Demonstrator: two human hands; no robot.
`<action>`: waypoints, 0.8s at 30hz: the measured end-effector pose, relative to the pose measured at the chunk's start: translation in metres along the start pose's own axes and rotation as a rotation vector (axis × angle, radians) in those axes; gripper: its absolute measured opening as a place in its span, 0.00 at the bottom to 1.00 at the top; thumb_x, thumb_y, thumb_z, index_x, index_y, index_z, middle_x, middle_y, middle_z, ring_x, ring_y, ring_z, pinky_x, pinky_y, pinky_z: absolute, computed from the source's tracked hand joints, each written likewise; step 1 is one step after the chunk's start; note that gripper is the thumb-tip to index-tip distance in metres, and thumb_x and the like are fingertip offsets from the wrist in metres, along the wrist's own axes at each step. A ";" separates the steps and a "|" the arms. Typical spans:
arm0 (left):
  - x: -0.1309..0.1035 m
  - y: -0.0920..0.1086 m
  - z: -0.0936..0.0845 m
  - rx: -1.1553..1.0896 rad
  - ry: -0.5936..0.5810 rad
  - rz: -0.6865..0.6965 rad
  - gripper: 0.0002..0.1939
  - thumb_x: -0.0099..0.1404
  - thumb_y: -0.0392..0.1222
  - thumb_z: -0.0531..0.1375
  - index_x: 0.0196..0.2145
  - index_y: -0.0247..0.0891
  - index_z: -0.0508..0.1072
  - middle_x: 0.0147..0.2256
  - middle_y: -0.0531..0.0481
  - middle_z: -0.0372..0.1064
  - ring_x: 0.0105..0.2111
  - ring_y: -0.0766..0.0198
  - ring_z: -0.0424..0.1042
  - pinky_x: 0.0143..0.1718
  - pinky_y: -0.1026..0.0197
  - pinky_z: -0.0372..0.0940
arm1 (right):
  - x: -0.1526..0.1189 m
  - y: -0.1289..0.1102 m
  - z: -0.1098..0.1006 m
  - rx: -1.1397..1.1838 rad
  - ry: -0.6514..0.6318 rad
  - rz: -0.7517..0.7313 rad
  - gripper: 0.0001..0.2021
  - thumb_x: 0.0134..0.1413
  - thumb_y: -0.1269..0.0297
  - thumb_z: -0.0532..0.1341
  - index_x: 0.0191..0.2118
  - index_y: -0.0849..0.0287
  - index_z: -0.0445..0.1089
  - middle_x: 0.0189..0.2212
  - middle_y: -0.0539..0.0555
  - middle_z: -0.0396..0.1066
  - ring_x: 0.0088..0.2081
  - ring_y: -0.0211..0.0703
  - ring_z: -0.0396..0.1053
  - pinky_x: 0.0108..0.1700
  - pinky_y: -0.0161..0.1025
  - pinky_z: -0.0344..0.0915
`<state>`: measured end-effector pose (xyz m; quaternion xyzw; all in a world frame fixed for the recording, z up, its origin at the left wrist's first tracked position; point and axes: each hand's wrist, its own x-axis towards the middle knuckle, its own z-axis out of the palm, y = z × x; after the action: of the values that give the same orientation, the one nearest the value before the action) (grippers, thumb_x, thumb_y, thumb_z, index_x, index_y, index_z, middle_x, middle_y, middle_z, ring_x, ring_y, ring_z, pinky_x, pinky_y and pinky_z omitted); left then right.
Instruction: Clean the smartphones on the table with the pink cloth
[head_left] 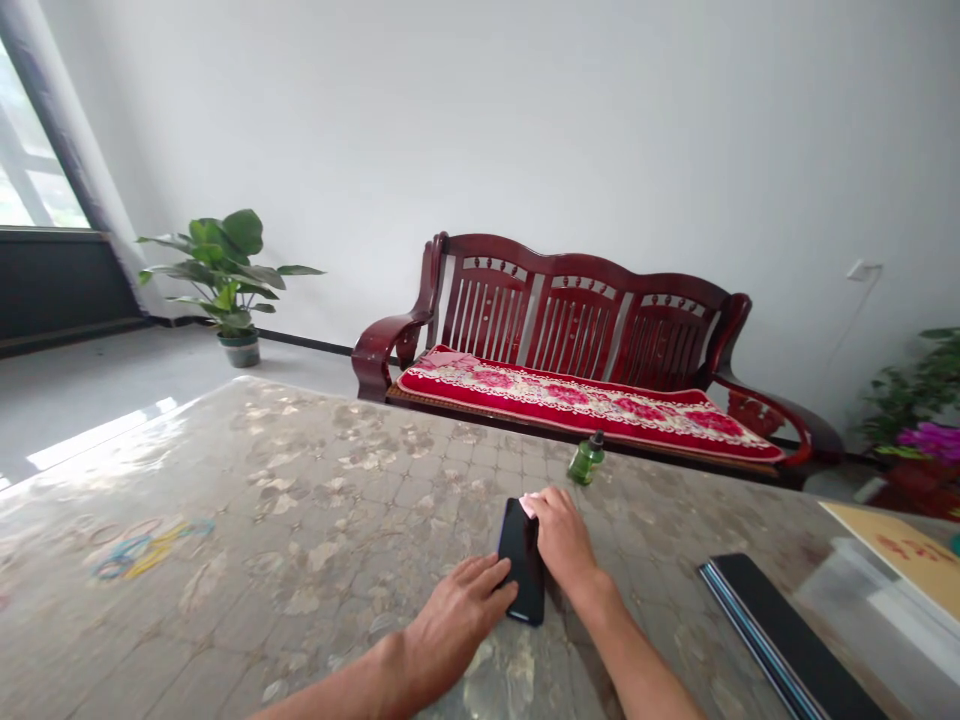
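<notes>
Head view: Black smartphone (524, 550), lower centre of frame

Right hand (559, 532) pinches pink cloth (528, 505) at phone's top; left hand (463, 612), fingers extended, touches its side.

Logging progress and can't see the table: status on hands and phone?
Left hand on phone, left edge; right hand holding pink scrap at far end. Phone flat on table. Green bottle beyond, not in the way.

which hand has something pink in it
The right hand, at the black phone's far end, holds the pink item; the left hand touches the phone's left side.
</notes>
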<state>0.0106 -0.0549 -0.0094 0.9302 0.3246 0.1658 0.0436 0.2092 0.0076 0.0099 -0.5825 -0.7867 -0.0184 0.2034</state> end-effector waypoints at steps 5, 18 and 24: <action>0.002 0.002 0.000 -0.018 0.042 0.002 0.13 0.69 0.37 0.56 0.50 0.40 0.71 0.50 0.44 0.71 0.52 0.53 0.69 0.55 0.53 0.63 | -0.028 -0.022 -0.010 0.037 -0.027 -0.069 0.16 0.62 0.77 0.52 0.40 0.54 0.74 0.39 0.54 0.71 0.44 0.44 0.66 0.48 0.38 0.63; 0.001 0.001 0.003 -0.028 0.052 0.011 0.13 0.69 0.36 0.55 0.50 0.38 0.71 0.50 0.43 0.70 0.51 0.54 0.68 0.55 0.54 0.62 | -0.004 -0.018 0.013 0.082 -0.024 -0.036 0.18 0.60 0.78 0.50 0.39 0.51 0.74 0.34 0.51 0.70 0.38 0.42 0.67 0.42 0.36 0.65; 0.002 0.001 0.004 -0.059 0.061 0.021 0.13 0.69 0.35 0.54 0.50 0.41 0.70 0.49 0.44 0.70 0.51 0.54 0.68 0.55 0.53 0.62 | -0.035 -0.031 -0.005 0.090 -0.041 -0.117 0.14 0.61 0.76 0.52 0.41 0.54 0.73 0.39 0.54 0.70 0.43 0.43 0.65 0.47 0.37 0.62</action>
<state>0.0142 -0.0548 -0.0122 0.9263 0.3110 0.2041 0.0595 0.1909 -0.0356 0.0086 -0.5261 -0.8235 0.0173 0.2118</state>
